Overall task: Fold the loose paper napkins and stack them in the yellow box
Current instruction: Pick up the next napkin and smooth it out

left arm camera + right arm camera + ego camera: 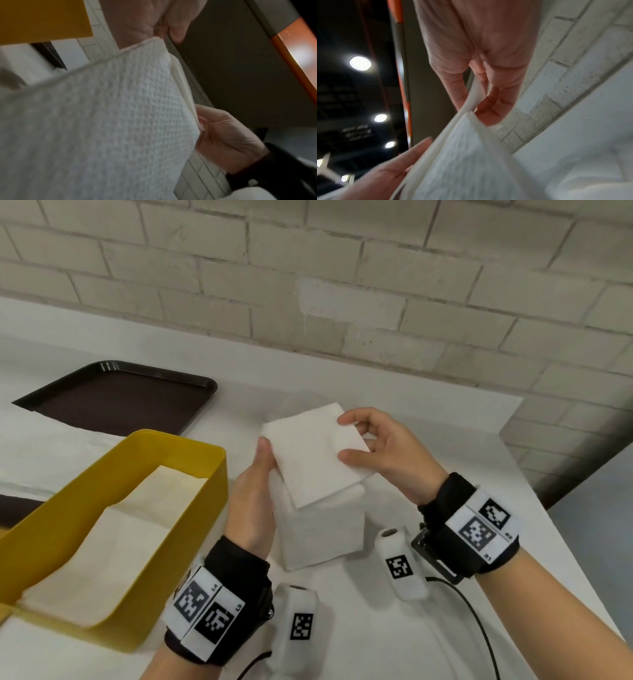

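Observation:
A folded white paper napkin [315, 455] is held in the air between both hands, above a stack of loose napkins [323, 534] on the white counter. My left hand [255, 491] grips its left edge, thumb on top. My right hand [380, 446] pinches its right edge between thumb and fingers. The left wrist view shows the napkin's embossed underside [130, 108] and the right hand [221, 138] at its edge. In the right wrist view the fingers [488, 105] pinch the napkin layers [467, 155]. The yellow box [185, 501] stands to the left with folded napkins [113, 546] inside.
A dark brown tray [116, 398] lies at the back left, partly under white paper [51, 450]. Two white marker-tagged cylinders [400, 566] [298, 621] hang by my wrists, with black cables. The brick wall [342, 285] runs behind; the counter's edge [561, 525] drops at right.

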A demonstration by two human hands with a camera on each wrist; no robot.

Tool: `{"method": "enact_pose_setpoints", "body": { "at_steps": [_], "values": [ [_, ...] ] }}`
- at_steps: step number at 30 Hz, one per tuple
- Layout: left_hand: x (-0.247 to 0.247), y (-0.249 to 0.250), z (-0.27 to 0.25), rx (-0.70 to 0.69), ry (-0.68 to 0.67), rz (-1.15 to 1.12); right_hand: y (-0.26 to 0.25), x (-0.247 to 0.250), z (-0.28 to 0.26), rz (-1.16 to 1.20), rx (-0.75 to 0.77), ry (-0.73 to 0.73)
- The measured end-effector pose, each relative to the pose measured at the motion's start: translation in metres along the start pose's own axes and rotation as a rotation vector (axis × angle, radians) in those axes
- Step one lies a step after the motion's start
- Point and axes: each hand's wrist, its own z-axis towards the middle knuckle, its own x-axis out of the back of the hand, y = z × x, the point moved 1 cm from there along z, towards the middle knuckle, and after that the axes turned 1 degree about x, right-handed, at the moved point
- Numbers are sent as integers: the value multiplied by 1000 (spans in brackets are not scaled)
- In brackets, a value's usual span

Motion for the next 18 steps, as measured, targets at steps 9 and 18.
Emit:
{"method": "enact_pose_setpoints", "body": {
  "at_steps": [9, 18],
  "values": [
    [4, 2, -6, -147, -96, 276, -18, 0, 2, -592, 309, -32],
    [2, 0, -8, -105, -100, 268, -8, -2, -2, -516, 418, 70]
  ]
}}
